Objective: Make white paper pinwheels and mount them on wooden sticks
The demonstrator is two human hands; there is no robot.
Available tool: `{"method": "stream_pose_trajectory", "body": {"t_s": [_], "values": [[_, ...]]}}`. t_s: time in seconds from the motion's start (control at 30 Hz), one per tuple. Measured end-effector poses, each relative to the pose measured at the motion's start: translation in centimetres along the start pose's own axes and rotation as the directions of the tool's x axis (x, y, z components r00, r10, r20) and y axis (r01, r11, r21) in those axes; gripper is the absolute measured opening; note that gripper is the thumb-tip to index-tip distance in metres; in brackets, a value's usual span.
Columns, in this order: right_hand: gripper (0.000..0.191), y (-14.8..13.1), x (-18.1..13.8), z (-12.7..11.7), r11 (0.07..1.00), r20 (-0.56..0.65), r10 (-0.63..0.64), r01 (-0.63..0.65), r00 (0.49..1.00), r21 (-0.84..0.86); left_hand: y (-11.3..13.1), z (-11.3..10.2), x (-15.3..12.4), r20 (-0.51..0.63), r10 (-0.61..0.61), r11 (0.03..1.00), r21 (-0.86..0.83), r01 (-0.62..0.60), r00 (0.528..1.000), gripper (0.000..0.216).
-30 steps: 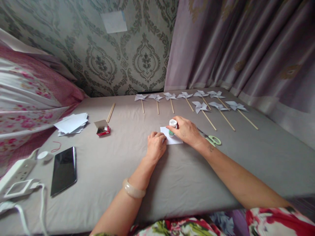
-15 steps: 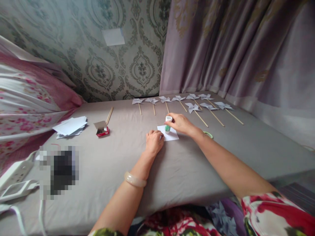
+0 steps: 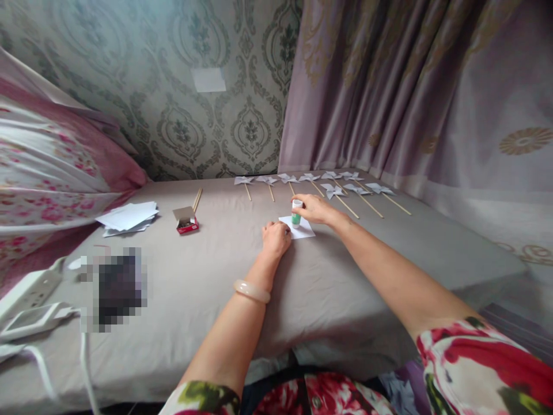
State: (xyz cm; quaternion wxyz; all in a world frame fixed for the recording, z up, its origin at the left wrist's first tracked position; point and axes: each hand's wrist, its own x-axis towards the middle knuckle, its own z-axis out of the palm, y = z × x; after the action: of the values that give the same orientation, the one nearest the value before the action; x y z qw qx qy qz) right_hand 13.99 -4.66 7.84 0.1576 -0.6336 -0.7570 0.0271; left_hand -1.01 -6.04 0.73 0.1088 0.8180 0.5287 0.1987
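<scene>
A small white paper square (image 3: pixel 301 228) lies on the grey bed sheet (image 3: pixel 216 271). My left hand (image 3: pixel 276 238) is curled closed and presses the paper's near left corner. My right hand (image 3: pixel 314 208) grips a small glue stick (image 3: pixel 296 212), white on top and green below, standing upright with its lower end on the paper. Beyond them lies a row of several white paper pinwheels (image 3: pixel 332 189) on wooden sticks.
A red box (image 3: pixel 186 220) with an open flap, loose wooden sticks (image 3: pixel 197 199) and a stack of white paper (image 3: pixel 128 217) lie to the left. A blurred dark patch (image 3: pixel 119 285) and a white power strip (image 3: pixel 30 294) sit at the near left. Curtains hang at the right.
The view has tilted up and pulled back, so hands and paper appear smaller and farther. Both hands keep their places on the paper and glue stick. The green scissors are out of sight.
</scene>
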Motion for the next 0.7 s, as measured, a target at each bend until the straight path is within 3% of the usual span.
{"method": "stream_pose_trajectory", "body": {"t_s": [0.3,0.7], "values": [[0.040,0.2,0.1,0.8,0.989,-0.102,0.143,-0.145,0.984,-0.012,0.0,0.0,0.0,0.007,-0.009,1.000,-0.021,0.009,1.000,0.028],[0.039,2.1,0.7,0.3,0.995,0.006,-0.036,0.035,0.999,0.097,0.3,-0.4,-0.1,0.018,-0.028,0.999,-0.026,0.029,0.999,0.028]]}}
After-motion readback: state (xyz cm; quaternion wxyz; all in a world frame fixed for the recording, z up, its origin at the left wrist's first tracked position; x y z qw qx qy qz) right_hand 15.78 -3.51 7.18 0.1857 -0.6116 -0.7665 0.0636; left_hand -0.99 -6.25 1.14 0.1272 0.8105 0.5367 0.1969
